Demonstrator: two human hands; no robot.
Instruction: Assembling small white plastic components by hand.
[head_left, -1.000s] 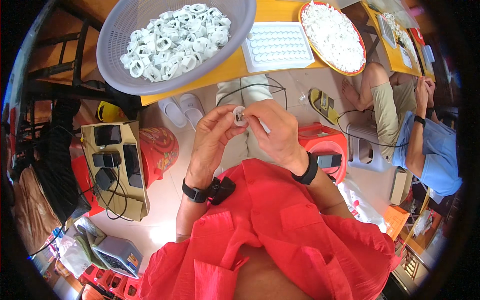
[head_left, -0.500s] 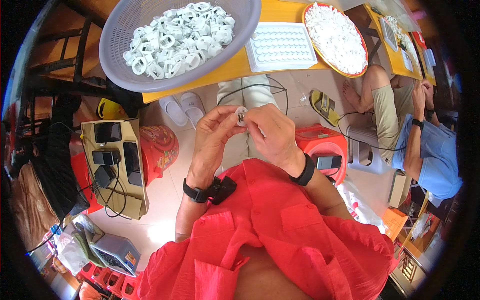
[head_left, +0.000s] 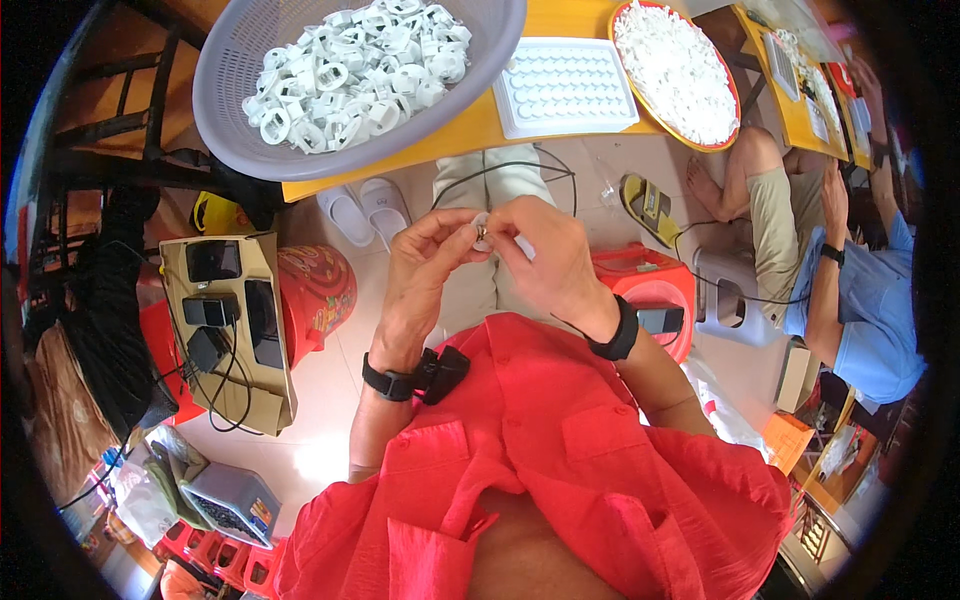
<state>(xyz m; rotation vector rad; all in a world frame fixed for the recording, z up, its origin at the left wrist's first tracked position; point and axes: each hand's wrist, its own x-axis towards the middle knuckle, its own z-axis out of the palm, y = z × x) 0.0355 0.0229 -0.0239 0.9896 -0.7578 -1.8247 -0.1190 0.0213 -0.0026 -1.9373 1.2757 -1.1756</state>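
In front of my lap, my left hand (head_left: 425, 262) pinches a small round white plastic part (head_left: 481, 229) with a dark opening in it. The fingers of my right hand (head_left: 552, 262) are closed together at that part's right edge. Whatever they hold, if anything, is hidden behind the fingertips. Beyond my hands, on the yellow table, a purple-grey basket (head_left: 235, 125) holds a heap of similar white parts (head_left: 355, 75). Right of it lies a white tray (head_left: 570, 132) with rows of round pieces. A red-rimmed plate (head_left: 632, 82) is piled with small white pieces (head_left: 675, 75).
The near edge of the yellow table (head_left: 400, 170) lies just past my hands. On the left, a cardboard box (head_left: 270, 400) bears phones and cables. A red stool (head_left: 655, 285) with a phone on it is to the right, near a seated person in blue (head_left: 870, 310).
My right-hand fingers have shifted slightly against the white part, while my left hand still pinches it. At the right, the co-worker's one arm has reached forward to their table.
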